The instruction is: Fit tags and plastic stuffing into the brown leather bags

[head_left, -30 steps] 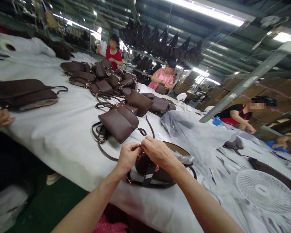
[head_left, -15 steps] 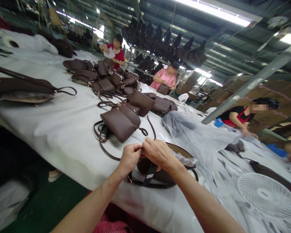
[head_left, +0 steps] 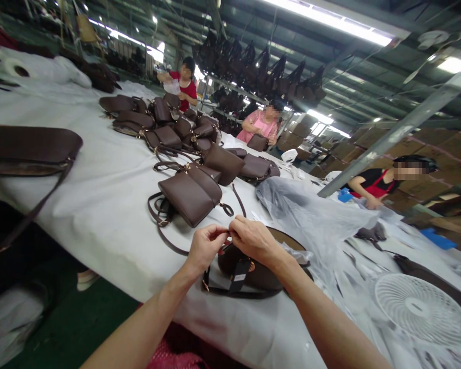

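Note:
A dark brown handbag (head_left: 271,277) lies open on the table before me, with clear plastic showing at its mouth and a black tag (head_left: 239,274) hanging by a gold fitting. At its left end my left hand (head_left: 206,247) pinches with thumb and forefinger. My right hand (head_left: 249,237) is closed too, its fingertips meeting the left ones over the bag's edge. What small part they hold is hidden between the fingers. A brown strap (head_left: 238,294) runs along the bag's near side. Just beyond my hands rests another brown handbag (head_left: 192,199) with a looped strap.
Several brown bags (head_left: 163,137) are heaped farther back. Clear plastic sheeting (head_left: 307,210) and a white fan (head_left: 422,310) lie to the right, near a slanting metal post (head_left: 384,143). At the left edge, someone's hand touches a brown bag (head_left: 26,148). Three people work beyond the table.
My hands stay together at the bag's end with only slight finger movement. The bag at the left edge has been turned, and its strap now hangs over the table edge.

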`<state>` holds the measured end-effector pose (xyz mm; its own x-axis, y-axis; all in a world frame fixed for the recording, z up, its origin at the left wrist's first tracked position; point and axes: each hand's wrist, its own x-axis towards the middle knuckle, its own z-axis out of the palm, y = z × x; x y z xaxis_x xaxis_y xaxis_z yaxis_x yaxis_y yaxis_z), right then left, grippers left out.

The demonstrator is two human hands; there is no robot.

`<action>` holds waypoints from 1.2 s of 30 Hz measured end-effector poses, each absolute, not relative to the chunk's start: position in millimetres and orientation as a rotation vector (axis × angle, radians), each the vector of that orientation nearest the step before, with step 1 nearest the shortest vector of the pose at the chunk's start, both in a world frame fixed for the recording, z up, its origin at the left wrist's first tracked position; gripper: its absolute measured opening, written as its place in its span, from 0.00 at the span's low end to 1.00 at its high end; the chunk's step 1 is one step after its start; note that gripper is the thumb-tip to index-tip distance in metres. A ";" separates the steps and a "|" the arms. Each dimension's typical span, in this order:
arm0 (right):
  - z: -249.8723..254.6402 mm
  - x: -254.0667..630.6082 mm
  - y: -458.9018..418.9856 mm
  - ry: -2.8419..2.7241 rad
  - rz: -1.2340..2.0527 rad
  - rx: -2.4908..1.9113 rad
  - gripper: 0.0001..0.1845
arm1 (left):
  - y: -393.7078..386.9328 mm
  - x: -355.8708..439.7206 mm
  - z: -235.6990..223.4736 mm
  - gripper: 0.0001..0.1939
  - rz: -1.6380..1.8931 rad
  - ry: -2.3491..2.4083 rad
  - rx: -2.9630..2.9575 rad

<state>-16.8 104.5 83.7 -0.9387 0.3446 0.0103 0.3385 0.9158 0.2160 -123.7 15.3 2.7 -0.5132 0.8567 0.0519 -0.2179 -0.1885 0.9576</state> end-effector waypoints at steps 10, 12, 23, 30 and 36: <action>80.3 -18.5 105.4 2.973 0.434 0.553 0.11 | 20.2 -119.1 -2.4 0.05 1.810 1.511 0.941; 80.1 -19.6 105.7 2.961 0.470 0.573 0.11 | 20.1 -120.3 -3.0 0.05 1.803 1.478 0.948; 84.4 18.0 89.0 3.230 0.527 0.210 0.10 | 24.3 -124.0 -3.0 0.08 1.771 0.608 0.422; 49.4 61.6 69.5 3.181 0.672 -0.196 0.15 | 19.6 -126.4 -16.8 0.07 1.735 0.461 0.413; 40.5 20.5 52.2 3.090 0.745 -0.051 0.11 | 18.7 -128.8 -20.1 0.05 1.738 0.394 0.390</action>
